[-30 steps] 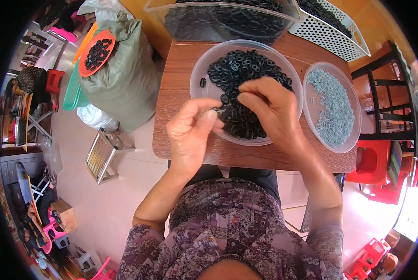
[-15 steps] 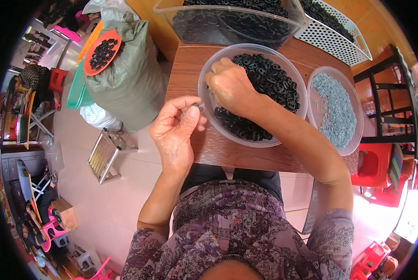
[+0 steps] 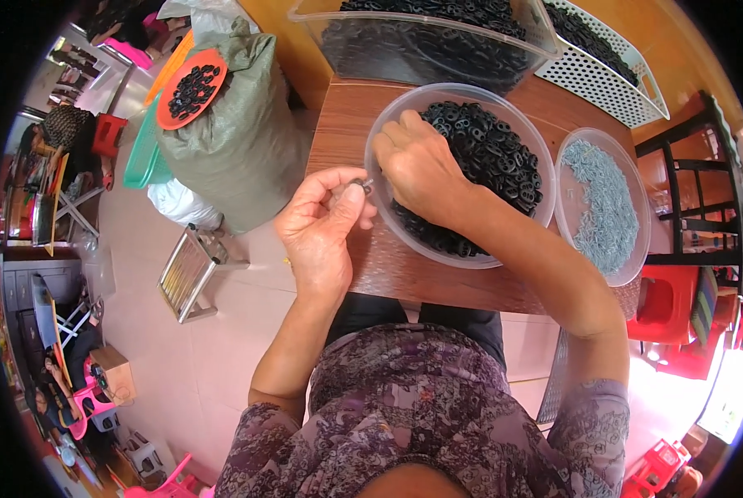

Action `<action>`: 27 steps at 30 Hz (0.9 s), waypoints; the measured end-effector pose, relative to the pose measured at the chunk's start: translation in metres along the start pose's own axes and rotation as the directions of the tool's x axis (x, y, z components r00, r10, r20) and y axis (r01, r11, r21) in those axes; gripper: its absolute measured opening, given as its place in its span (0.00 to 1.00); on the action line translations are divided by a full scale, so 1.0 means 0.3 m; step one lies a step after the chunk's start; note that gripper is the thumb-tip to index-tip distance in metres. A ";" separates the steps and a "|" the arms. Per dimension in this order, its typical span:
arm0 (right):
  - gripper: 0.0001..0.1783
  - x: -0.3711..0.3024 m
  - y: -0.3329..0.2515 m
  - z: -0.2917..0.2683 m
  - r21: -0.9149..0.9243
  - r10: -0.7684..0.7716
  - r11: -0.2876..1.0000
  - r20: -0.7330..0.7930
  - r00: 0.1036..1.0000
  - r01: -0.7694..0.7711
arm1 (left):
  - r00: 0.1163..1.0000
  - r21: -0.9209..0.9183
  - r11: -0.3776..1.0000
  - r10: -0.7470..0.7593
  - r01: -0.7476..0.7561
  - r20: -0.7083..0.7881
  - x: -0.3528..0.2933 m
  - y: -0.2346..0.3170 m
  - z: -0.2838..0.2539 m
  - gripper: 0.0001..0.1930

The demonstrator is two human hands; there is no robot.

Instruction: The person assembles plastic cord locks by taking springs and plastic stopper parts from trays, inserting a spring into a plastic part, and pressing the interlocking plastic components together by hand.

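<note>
Outside the round clear-plastic bowl [image 3: 511, 110], nine o'clock: small dark rounded piece [image 3: 358, 183], pinched between thumb and forefinger of the left hand [image 3: 317, 224].
Right hand [image 3: 419, 162]: shifted from mid-heap toward ten o'clock; fingers curled, hold hidden.
Black oval plastic links [image 3: 504, 162]: centre more exposed.

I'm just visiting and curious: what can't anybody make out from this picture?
All in the head view:
Right hand: its fingertips, and anything in them, are hidden behind the hand itself.
Small dark piece in the left hand: too small and partly covered by the fingers for detail.
Large clear bin: its far side is cut off by the top edge.
Grey-green sack: its opaque material hides any contents.
</note>
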State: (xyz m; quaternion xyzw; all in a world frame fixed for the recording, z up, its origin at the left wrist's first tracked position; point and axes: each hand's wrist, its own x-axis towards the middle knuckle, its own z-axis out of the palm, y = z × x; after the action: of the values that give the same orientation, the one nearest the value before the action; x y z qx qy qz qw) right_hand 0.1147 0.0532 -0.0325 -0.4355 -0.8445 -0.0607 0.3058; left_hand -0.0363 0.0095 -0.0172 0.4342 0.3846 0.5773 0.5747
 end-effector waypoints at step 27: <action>0.07 -0.139 -0.100 -0.246 0.884 0.701 0.126 0.242 0.671 -0.451 | 0.974 -0.219 0.952 -0.190 0.213 0.120 -0.021 0.014 0.170 0.05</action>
State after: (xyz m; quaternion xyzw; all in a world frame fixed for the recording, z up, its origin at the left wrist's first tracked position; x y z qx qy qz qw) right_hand 0.1438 -0.0217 0.0081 -0.4804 -0.4534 0.4744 0.5819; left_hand 0.0103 0.0001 0.0031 0.3504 0.3289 0.5345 0.6952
